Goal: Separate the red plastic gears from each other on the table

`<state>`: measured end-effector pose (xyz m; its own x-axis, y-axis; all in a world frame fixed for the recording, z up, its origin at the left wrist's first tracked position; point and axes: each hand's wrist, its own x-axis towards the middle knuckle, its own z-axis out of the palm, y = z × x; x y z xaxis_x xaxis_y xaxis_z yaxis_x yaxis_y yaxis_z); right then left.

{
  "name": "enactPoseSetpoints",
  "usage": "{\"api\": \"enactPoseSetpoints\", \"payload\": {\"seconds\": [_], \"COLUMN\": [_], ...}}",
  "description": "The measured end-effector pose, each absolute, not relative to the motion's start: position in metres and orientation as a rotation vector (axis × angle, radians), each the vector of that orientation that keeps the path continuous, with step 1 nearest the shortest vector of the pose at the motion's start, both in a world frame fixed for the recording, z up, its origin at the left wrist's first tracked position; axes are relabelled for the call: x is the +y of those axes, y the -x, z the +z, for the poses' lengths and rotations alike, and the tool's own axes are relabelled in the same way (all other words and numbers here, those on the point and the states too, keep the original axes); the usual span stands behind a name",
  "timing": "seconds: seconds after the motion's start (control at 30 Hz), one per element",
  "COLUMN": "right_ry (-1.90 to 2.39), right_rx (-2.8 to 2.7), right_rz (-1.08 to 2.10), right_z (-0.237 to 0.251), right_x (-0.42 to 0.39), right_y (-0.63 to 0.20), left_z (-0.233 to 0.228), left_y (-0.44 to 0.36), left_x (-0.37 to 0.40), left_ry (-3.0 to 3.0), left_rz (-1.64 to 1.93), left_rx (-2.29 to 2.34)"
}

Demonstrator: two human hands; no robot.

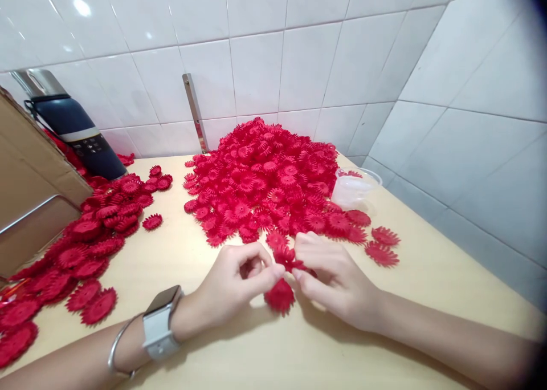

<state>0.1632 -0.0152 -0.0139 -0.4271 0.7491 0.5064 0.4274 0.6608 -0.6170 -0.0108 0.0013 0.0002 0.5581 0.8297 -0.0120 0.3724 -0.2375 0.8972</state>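
Left hand [233, 281] and right hand [331, 276] both pinch red flowers [285, 276] with curled fingers, just in front of the big pile [265, 179]. Bare surface [179, 253] lies left of the pile.

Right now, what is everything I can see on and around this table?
big pile of flower pieces: too many to count, red, table middle by the wall
flatter heap of flower pieces: many, red, left side
loose flower pieces: a few, red, right of the pile
plastic cup: one, clear, right of the pile
flask: one, dark blue, back left
cardboard box: one, brown, far left
metal strip: one, against the tiles
table: one, pale wood
left hand: watch, bangle; grip on a held flower piece
right hand: same piece
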Motion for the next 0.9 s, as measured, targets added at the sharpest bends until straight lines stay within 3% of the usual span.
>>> {"api": "enactPoseSetpoints", "payload": {"seconds": [0.17,0.3,0.53,0.9], "right_ry": [0.834,0.904,1.163,1.05], "right_rx": [-2.258,-2.29,-1.937,-2.117], "right_rz": [0.221,0.174,0.41,0.534], "right_z": [-0.0171,-0.0189,-0.015,-0.0124], "right_x": [-0.017,-0.0171,-0.0181,-0.0123], "right_y": [-0.1575,-0.1562,-0.1603,-0.1622], "left_z": [-0.0007,-0.0041,-0.0003,-0.0029], "left_y": [0.0099,0.0092,0.0084,0.0076], "left_x": [0.0031,0.003,0.0048,0.005], "left_ry": [-1.695,-1.629,-1.497,-1.477], "left_rz": [0.561,0.609,0.69,0.753], "left_rx": [0.862,0.849,0.871,0.916]}}
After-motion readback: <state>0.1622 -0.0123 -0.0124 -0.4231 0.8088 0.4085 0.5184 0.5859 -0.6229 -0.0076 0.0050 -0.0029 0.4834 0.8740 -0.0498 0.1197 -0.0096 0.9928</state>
